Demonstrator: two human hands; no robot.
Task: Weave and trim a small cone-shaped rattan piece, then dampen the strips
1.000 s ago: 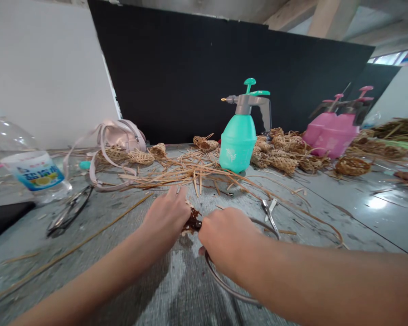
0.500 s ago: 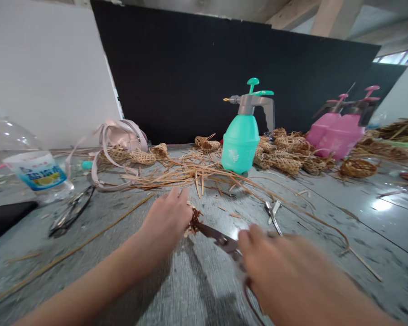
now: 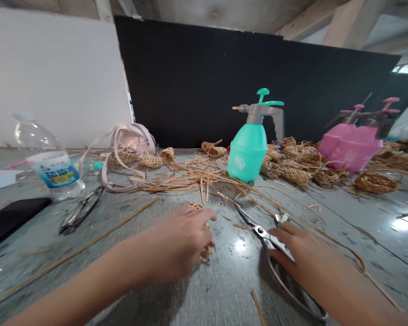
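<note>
My left hand (image 3: 182, 240), a little blurred, is closed over a small woven straw piece (image 3: 206, 253) at the middle of the table. Most of that piece is hidden under the fingers; frayed ends show below and a woven edge shows above. My right hand (image 3: 302, 253) grips a pair of metal scissors (image 3: 260, 231) between thumb and fingers near the pivot. The scissor blades point away to the upper left, apart from the woven piece, and the looped handles reach toward me. Just beyond my right fingers lies a small metal clip (image 3: 281, 219).
Loose straw strips (image 3: 190, 174) lie across the back. A green spray bottle (image 3: 247, 154) stands before woven pieces (image 3: 289, 167), with pink spray bottles (image 3: 352, 142) at right. At left are a plastic bottle (image 3: 59, 174), a phone (image 3: 15, 217), another cutting tool (image 3: 81, 210) and a pink bag (image 3: 136, 138).
The scissors have moved away from the woven piece, up and to the right, with my right hand. My left hand has turned over the woven piece. The view has shifted slightly left.
</note>
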